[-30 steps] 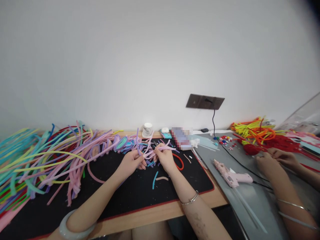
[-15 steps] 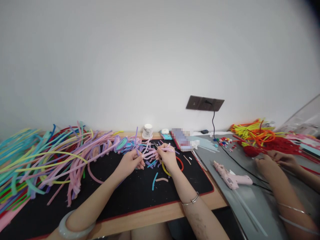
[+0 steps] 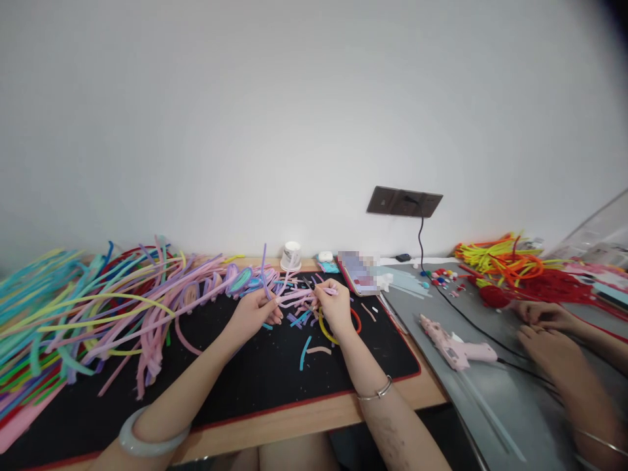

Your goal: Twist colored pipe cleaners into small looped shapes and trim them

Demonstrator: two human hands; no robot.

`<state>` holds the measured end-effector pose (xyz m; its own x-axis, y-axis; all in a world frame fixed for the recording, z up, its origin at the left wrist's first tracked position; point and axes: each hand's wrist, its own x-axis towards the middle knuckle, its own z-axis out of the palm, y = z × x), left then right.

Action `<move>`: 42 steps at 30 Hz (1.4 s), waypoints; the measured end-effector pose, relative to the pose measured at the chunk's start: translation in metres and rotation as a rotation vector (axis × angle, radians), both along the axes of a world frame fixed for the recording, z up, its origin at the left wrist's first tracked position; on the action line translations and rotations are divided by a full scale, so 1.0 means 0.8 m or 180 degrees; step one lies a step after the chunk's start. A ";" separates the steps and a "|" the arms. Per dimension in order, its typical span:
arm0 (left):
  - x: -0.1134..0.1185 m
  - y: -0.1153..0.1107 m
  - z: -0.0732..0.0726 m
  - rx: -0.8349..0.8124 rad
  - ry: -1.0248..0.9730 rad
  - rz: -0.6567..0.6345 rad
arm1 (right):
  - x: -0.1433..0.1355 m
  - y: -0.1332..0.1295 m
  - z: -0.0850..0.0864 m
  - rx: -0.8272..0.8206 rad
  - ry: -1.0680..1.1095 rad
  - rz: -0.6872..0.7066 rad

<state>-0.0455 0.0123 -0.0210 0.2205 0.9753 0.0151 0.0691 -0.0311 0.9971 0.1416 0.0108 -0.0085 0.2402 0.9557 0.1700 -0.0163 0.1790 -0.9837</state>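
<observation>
Pink and lilac fuzzy stems (image 3: 297, 296) span the short gap between the two hands, over the black mat with a red edge (image 3: 255, 376) on the pale wooden bench (image 3: 294, 420). The left hand (image 3: 254, 319) pinches one end, its fingers closed on the stems; the right hand (image 3: 335, 307) has its fingers drawn together on the other end. A lilac stem (image 3: 265, 265) stands up beside the left fingers.

Fuzzy stems like these probably bend easily and hold a kink, so a light pinch close to the working spot should serve best — steady on the left, small movements on the right. Even tension would stop the strands from crossing. Yellow and orange loops (image 3: 358, 320) show by the right hand; whether its fingers hold them too, I cannot tell. Short blue (image 3: 305, 354) and peach offcuts (image 3: 319, 350) lie nearer the wearer — loose bits best left out of the grip.
</observation>
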 end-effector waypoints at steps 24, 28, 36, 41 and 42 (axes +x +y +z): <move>-0.003 0.000 0.009 -0.0240 -0.0705 0.0413 | 0.022 0.005 0.004 0.0001 0.1249 0.0779; -0.003 -0.002 0.011 -0.0481 -0.1086 0.0529 | 0.019 0.002 0.008 0.0026 0.1686 0.1256; 0.010 -0.012 0.009 -0.0617 -0.0934 -0.0089 | -0.014 -0.008 -0.012 -0.0035 0.0204 0.1592; 0.016 -0.017 0.013 -0.0646 -0.0508 -0.0145 | -0.012 -0.004 -0.013 -0.0004 -0.0046 0.1430; 0.017 -0.017 0.014 -0.0660 -0.0450 -0.0162 | -0.011 -0.003 -0.013 -0.0002 -0.0085 0.1416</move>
<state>-0.0321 -0.0015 -0.0101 0.2793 0.9484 -0.1499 -0.0677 0.1752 0.9822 0.1327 0.0087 -0.0193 -0.1987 0.9652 0.1698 -0.0660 0.1597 -0.9850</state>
